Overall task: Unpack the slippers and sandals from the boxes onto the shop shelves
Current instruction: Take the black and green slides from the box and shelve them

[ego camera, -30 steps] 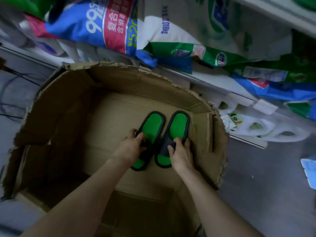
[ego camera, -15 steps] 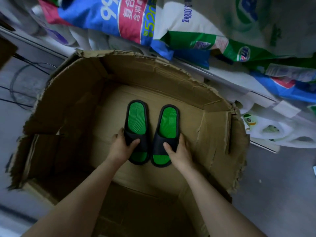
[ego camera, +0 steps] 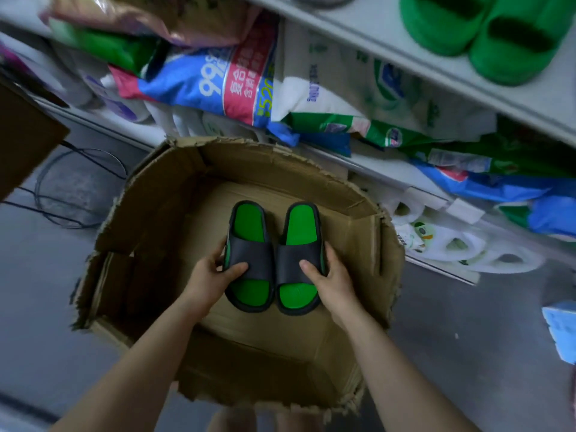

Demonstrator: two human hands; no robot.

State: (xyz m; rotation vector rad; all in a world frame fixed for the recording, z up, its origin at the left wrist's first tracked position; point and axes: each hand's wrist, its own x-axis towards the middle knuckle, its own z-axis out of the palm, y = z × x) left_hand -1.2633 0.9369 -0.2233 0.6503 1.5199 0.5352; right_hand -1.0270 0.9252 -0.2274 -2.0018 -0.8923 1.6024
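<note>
A pair of black slippers with green insoles is held side by side above the open, torn cardboard box (ego camera: 149,226). My left hand (ego camera: 208,272) grips the left slipper (ego camera: 249,254) by its strap, thumb on top. My right hand (ego camera: 327,275) grips the right slipper (ego camera: 299,257) the same way. The box floor under them shows only bare cardboard. A grey shelf (ego camera: 467,79) runs across the upper right, and a pair of green slippers (ego camera: 486,32) stands on it.
Bags of detergent and packs of paper (ego camera: 237,85) crowd the lower shelf behind the box. White tissue packs (ego camera: 452,244) lie to the right. Black cables (ego camera: 78,188) coil on the grey floor at left. A blue pack (ego camera: 561,328) sits at the right edge.
Both hands have lifted the two slippers up off the box floor and brought them level side by side. The view has tilted up, revealing the upper shelf with green slippers.
</note>
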